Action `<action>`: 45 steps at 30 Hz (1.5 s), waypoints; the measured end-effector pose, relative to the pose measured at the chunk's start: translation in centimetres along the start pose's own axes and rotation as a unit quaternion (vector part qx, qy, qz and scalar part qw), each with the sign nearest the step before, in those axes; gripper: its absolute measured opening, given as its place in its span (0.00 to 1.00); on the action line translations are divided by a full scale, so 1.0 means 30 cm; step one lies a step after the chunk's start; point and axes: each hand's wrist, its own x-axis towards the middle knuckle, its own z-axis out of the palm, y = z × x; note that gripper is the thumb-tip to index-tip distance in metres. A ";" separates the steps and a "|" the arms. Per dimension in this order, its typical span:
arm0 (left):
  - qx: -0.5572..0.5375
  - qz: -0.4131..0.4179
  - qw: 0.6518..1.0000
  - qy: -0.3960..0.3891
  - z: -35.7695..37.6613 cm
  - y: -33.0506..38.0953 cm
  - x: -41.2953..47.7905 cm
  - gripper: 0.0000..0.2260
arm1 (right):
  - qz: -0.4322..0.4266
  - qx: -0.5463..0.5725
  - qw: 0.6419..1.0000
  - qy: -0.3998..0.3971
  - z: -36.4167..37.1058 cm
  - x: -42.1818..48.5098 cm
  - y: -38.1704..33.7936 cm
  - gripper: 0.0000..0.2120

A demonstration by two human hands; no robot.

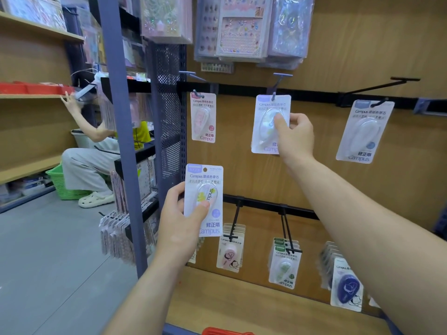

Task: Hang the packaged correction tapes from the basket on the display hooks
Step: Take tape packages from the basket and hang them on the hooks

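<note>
Head view: the right hand [294,136] pinches a packaged correction tape [267,124] on the middle upper hook [274,93]. The left hand [180,218] grips another pack [204,187], long axis upright, below and left of the left hook [197,94].

1. Above your eye line, glittery sticker sheets [239,27] hang in clear sleeves.
2. To your left, a seated person [89,163] reaches up to a wooden shelf [29,96] bearing red trays [36,88].
3. A green basket [61,183] stands on the floor [48,250] beside that person.
</note>
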 end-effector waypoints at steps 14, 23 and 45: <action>0.022 -0.005 0.998 -0.052 0.117 0.084 0.003 0.14 | -0.041 -0.328 0.931 -0.153 -0.223 -0.130 0.096 0.21; 0.124 0.069 0.986 -0.086 0.239 0.194 0.131 0.16 | -0.065 -0.280 0.937 -0.197 -0.376 -0.216 0.080 0.10; 0.179 0.175 0.962 -0.104 0.444 0.340 0.308 0.27 | -0.053 -0.316 0.927 -0.197 -0.510 -0.178 0.156 0.10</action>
